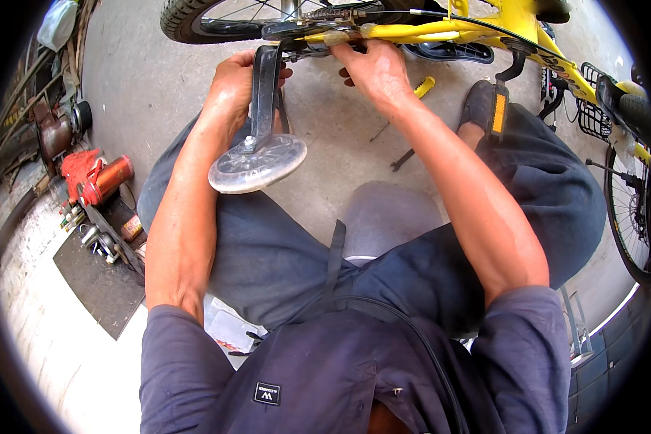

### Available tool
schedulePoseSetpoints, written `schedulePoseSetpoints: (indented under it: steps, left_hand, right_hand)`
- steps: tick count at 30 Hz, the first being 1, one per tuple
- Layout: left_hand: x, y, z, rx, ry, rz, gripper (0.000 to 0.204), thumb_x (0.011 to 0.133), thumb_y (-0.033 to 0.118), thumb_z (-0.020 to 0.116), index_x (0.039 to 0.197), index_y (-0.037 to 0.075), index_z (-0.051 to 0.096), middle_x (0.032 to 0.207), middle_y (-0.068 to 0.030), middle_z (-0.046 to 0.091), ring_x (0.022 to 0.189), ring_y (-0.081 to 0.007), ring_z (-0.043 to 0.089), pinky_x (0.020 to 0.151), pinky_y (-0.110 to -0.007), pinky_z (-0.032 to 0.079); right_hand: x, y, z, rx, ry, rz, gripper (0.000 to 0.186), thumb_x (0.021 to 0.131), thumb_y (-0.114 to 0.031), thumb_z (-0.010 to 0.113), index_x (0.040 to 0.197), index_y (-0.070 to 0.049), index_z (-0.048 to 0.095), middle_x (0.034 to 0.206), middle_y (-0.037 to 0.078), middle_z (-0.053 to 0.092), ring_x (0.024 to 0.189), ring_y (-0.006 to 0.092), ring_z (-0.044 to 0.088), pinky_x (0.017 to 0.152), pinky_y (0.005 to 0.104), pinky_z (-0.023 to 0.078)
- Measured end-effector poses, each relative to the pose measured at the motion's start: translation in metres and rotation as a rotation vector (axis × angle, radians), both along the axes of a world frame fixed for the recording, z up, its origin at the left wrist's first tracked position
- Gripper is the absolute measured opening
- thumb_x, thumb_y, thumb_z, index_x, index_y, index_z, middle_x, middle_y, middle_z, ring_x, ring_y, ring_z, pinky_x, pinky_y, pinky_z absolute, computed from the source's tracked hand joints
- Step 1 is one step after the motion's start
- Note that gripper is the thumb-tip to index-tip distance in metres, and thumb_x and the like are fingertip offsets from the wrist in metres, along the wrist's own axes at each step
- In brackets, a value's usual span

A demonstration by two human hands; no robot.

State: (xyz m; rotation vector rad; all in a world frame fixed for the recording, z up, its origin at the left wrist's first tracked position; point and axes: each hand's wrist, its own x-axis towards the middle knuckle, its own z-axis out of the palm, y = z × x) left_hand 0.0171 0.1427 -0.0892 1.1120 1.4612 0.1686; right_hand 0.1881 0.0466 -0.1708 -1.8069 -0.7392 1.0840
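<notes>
A yellow bicycle (427,32) fills the top of the view, its rear tyre (177,22) at the upper left. From near its rear hub hangs a training wheel (257,166), a clear disc bolted to a black bracket (266,87). My left hand (231,90) is closed around the upper bracket, with fingertips showing past its far side. Just below the yellow rear tube, my right hand (376,72) has its thumb against the frame and fingers curled under. What those fingers grip is hidden.
On the concrete floor lie a yellow-handled tool (424,87) and a dark metal tool (403,160). A pedal (499,112) hangs by my shoe (477,103). Left are an orange-red cylinder (112,179) and small parts; right, another bicycle wheel (627,202).
</notes>
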Motion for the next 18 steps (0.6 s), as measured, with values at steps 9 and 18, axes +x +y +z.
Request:
schedulePoseSetpoints:
  steps: [9, 18]
  left_hand:
    - [-0.001, -0.002, -0.001, 0.01, -0.039, 0.026, 0.019, 0.093, 0.006, 0.059, 0.108, -0.005, 0.063, 0.091, -0.0168, 0.071, 0.082, -0.0197, 0.069, 0.075, -0.029, 0.056]
    - [-0.001, -0.001, -0.002, 0.021, 0.0, 0.018, 0.019, 0.092, 0.008, 0.061, 0.106, -0.005, 0.063, 0.091, -0.0162, 0.071, 0.08, -0.0172, 0.068, 0.072, -0.029, 0.056]
  right_hand:
    - [-0.022, 0.008, 0.031, -0.089, 0.523, -0.38, 0.034, 0.088, -0.017, 0.062, 0.111, 0.008, 0.056, 0.099, 0.013, 0.063, 0.07, 0.0223, 0.068, 0.059, 0.0331, 0.061]
    - [-0.018, 0.004, 0.021, -0.008, 0.687, -0.408, 0.035, 0.084, -0.019, 0.068, 0.106, 0.008, 0.062, 0.09, 0.011, 0.066, 0.065, 0.0187, 0.066, 0.053, 0.0312, 0.058]
